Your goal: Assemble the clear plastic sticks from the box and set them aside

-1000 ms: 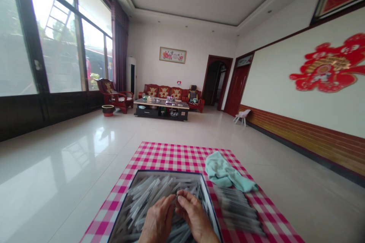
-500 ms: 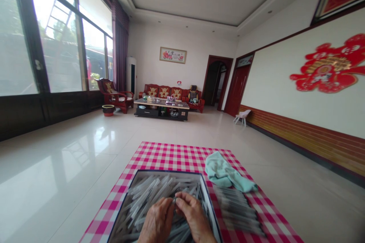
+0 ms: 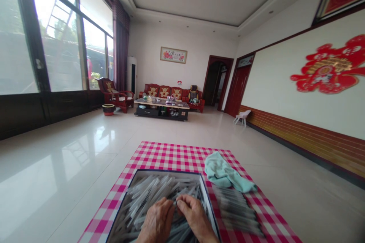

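Over an open shallow box [image 3: 209,205] with a dark rim and pale inner walls, my left hand [image 3: 159,217] and my right hand [image 3: 195,214] work close together. Both are closed, thumbs and forefingers pinched toward each other. Something small and dark shows at the right fingertips; what either hand holds is too small and blurred to name. Beneath them the box is heaped with slim translucent plastic tubes [image 3: 145,194], some greyer or darker. To the right of the box, a row of similar slim tubes with dark ends [image 3: 238,212] lies side by side, blurred.
A mint-green cloth [image 3: 224,172] lies crumpled beyond the row of tubes. Pink-and-white checked cloth [image 3: 171,153] covers the table. Farther off stand a low coffee table [image 3: 161,108], a wooden sofa and armchair, a pot, and a small chair [image 3: 242,117] by the right wall.
My fingertips have drawn slightly apart, leaving a small gap between the two hands. The box, cloth and row of tubes stay where they were.
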Demonstrator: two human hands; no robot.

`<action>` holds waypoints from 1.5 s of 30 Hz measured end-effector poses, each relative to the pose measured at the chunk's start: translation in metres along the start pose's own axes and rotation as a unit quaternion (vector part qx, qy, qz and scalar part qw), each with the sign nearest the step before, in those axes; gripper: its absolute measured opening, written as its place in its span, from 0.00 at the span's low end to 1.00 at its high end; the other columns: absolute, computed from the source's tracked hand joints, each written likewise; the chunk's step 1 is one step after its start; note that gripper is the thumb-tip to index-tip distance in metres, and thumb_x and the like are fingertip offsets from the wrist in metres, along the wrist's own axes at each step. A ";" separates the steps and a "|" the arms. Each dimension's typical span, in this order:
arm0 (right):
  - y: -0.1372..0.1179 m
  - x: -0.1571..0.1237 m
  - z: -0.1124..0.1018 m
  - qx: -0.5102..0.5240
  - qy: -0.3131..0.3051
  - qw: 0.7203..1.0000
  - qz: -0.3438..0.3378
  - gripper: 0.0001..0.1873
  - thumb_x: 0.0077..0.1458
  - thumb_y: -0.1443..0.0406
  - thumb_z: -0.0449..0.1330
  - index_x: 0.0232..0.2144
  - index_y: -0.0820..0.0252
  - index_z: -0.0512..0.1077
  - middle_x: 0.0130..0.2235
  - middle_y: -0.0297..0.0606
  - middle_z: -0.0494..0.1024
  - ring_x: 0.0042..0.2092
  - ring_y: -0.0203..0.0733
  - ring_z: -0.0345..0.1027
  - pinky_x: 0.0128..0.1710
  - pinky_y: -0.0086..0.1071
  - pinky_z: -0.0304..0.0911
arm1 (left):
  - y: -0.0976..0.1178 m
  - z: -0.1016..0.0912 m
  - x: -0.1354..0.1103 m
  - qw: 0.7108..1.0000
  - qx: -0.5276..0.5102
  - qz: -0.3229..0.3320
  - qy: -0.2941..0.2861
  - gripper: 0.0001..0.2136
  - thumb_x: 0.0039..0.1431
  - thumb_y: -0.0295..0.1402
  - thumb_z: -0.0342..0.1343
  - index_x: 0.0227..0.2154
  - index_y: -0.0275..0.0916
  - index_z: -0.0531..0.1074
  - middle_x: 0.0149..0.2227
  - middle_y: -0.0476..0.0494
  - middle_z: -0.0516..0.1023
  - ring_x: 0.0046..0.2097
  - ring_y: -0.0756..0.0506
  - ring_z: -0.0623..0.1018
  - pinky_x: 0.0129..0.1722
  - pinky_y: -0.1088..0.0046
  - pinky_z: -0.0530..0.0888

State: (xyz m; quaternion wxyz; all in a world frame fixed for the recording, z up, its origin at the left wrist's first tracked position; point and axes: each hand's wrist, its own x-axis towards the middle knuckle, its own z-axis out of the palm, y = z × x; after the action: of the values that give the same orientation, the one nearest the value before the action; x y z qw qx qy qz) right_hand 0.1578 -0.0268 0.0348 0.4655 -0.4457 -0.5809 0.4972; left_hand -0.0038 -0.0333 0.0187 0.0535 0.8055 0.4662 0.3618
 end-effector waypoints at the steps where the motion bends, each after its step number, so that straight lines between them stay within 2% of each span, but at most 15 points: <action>1: -0.002 -0.001 0.000 -0.019 0.001 1.000 -0.006 0.14 0.53 0.54 0.60 0.32 0.60 0.75 0.26 0.32 0.71 0.29 0.38 0.62 0.31 0.30 0.57 | 0.001 -0.001 0.000 1.000 -0.004 0.001 -0.002 0.14 0.65 0.30 0.42 0.25 0.40 0.67 0.26 0.47 0.73 0.27 0.49 0.75 0.26 0.76 0.66; 10: -0.011 -0.011 0.004 -0.085 -0.023 0.995 -0.043 0.16 0.60 0.53 0.53 0.28 0.56 0.68 0.24 0.29 0.64 0.28 0.37 0.58 0.29 0.29 0.54 | 0.002 -0.003 -0.005 0.999 -0.032 0.017 -0.024 0.13 0.65 0.29 0.42 0.26 0.41 0.66 0.26 0.47 0.73 0.28 0.50 0.75 0.29 0.76 0.68; 15: 0.000 -0.007 0.009 -0.148 0.021 0.986 -0.073 0.17 0.61 0.53 0.50 0.25 0.55 0.64 0.25 0.29 0.64 0.28 0.38 0.57 0.29 0.29 0.54 | 0.003 -0.003 -0.004 0.999 -0.023 0.011 -0.023 0.14 0.65 0.30 0.42 0.25 0.40 0.66 0.26 0.46 0.74 0.28 0.49 0.76 0.29 0.76 0.68; 21: 0.016 -0.001 0.013 -0.219 0.082 0.966 -0.111 0.20 0.60 0.52 0.49 0.22 0.55 0.65 0.25 0.32 0.68 0.28 0.39 0.59 0.30 0.31 0.54 | 0.005 -0.004 -0.004 0.999 -0.017 0.012 -0.040 0.14 0.65 0.30 0.41 0.25 0.40 0.67 0.27 0.45 0.74 0.28 0.48 0.76 0.29 0.75 0.68; 29: 0.010 0.000 0.013 -0.228 0.085 0.966 -0.086 0.26 0.58 0.47 0.49 0.16 0.54 0.68 0.19 0.36 0.70 0.24 0.42 0.60 0.27 0.34 0.54 | 0.007 -0.005 -0.004 0.999 -0.011 0.033 -0.036 0.14 0.65 0.29 0.42 0.25 0.40 0.68 0.26 0.46 0.74 0.27 0.49 0.76 0.27 0.76 0.68; 35: 0.002 -0.007 0.010 -0.191 0.084 0.975 -0.081 0.18 0.59 0.52 0.52 0.21 0.52 0.67 0.22 0.33 0.68 0.26 0.42 0.61 0.29 0.33 0.55 | 0.004 -0.004 -0.003 0.999 0.015 0.036 -0.018 0.13 0.64 0.28 0.42 0.25 0.41 0.67 0.26 0.47 0.74 0.27 0.49 0.76 0.26 0.76 0.67; 40: -0.002 -0.012 0.010 -0.197 0.044 0.975 -0.088 0.14 0.60 0.59 0.49 0.23 0.54 0.63 0.24 0.31 0.66 0.28 0.39 0.59 0.28 0.31 0.53 | 0.005 -0.004 -0.005 0.999 0.016 0.028 -0.023 0.13 0.64 0.28 0.43 0.25 0.41 0.66 0.26 0.47 0.74 0.27 0.49 0.76 0.27 0.77 0.67; 45: 0.007 -0.006 0.012 -0.232 0.061 0.967 -0.082 0.18 0.60 0.57 0.48 0.20 0.55 0.61 0.22 0.32 0.65 0.26 0.39 0.58 0.27 0.32 0.51 | 0.004 -0.003 -0.006 0.999 0.007 0.035 -0.036 0.13 0.65 0.29 0.42 0.25 0.41 0.66 0.26 0.47 0.73 0.27 0.49 0.76 0.27 0.77 0.67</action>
State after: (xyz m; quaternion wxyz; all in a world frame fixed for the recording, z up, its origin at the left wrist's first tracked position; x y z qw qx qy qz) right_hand 0.1478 -0.0340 0.0262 0.4227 -0.5220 -0.6855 0.2811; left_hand -0.0044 -0.0413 0.0194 0.0517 0.8341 0.4384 0.3310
